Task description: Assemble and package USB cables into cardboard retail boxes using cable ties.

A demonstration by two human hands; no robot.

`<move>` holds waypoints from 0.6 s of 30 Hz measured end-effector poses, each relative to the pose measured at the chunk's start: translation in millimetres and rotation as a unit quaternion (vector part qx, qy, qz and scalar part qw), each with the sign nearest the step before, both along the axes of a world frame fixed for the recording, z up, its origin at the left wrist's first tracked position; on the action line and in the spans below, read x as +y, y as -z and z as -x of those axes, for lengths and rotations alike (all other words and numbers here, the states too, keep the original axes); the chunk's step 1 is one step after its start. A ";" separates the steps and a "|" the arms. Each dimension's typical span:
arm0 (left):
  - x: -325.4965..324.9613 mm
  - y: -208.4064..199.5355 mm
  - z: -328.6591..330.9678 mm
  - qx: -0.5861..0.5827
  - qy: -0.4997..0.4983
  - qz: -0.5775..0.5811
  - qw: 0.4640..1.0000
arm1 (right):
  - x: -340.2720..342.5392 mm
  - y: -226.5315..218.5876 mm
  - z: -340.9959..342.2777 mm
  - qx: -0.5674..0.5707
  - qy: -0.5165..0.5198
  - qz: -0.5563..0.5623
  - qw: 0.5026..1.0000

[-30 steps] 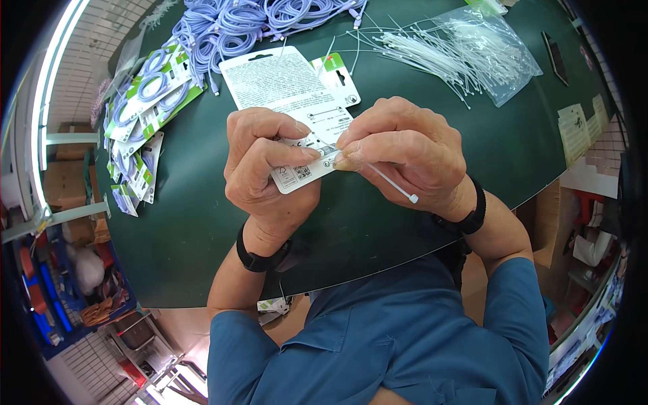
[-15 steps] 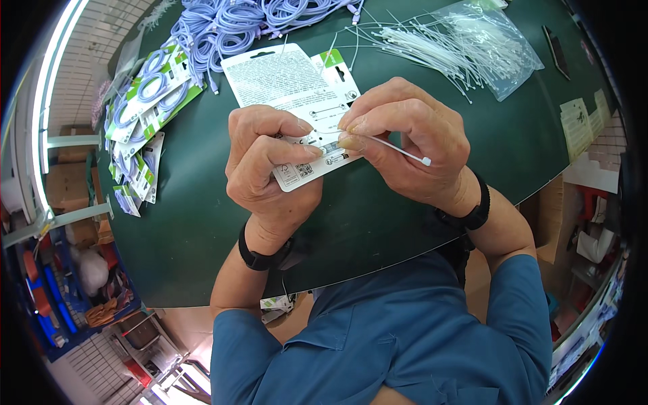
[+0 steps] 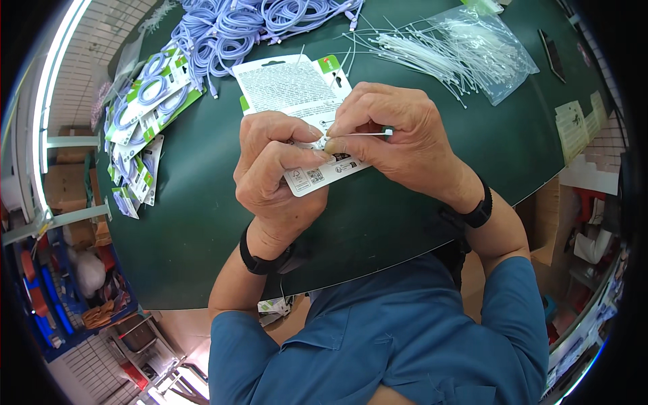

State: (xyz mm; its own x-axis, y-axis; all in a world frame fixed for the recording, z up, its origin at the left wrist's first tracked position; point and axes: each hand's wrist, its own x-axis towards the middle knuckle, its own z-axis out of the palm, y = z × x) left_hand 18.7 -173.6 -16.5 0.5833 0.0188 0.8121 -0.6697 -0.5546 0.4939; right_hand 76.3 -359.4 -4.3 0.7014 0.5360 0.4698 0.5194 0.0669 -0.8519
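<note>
A white printed backing card (image 3: 283,84) with a green corner lies in front of me, and part of it is hidden under my fingers. My left hand (image 3: 278,162) pinches the card near its middle, its fingertips beside the card's small holes. My right hand (image 3: 401,145) is closed on a white cable tie (image 3: 364,134), thumb and forefinger meeting the left fingertips at the card. The tie's square head sticks out to the right. Whether its tail passes through a hole is hidden by the fingers.
Lilac coiled cables (image 3: 233,30) pile up at the back. Carded cables (image 3: 152,101) overlap at the left. Loose white cable ties (image 3: 425,57) spill from a clear plastic bag (image 3: 503,61) at the back right, near a dark phone-like slab (image 3: 552,55) and paper sheets (image 3: 574,128).
My right hand has shifted left towards the left fingertips. The cable tie's head has moved up and left, so the tie lies nearly level. The card has slid slightly right.
</note>
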 end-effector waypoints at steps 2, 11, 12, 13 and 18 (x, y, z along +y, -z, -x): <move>-3.7 -3.5 0.6 0.012 0.007 -0.005 1.000 | -6.9 -5.4 -2.8 0.033 -0.013 0.010 0.999; -6.7 -41.9 20.0 0.050 0.049 -0.174 0.982 | -34.2 -27.0 -16.9 0.221 -0.174 0.024 0.959; -8.3 -45.4 22.0 0.050 0.060 -0.159 0.984 | -35.1 -27.6 -17.2 0.257 -0.214 0.012 0.942; -9.7 -47.7 23.8 0.051 0.071 -0.143 0.986 | -34.9 -26.4 -17.6 0.260 -0.213 0.012 0.942; -15.4 -32.9 37.0 0.252 0.045 0.061 0.965 | -23.5 -7.6 -21.0 0.331 -0.258 -0.046 0.906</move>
State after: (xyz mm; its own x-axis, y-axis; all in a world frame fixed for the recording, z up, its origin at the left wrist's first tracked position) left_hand -18.3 -188.9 16.4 0.9070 0.0281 0.4202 -0.3703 -0.4222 0.8274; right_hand 97.3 -383.0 3.3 0.5127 0.8532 0.0961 -0.2247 0.2413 -0.9441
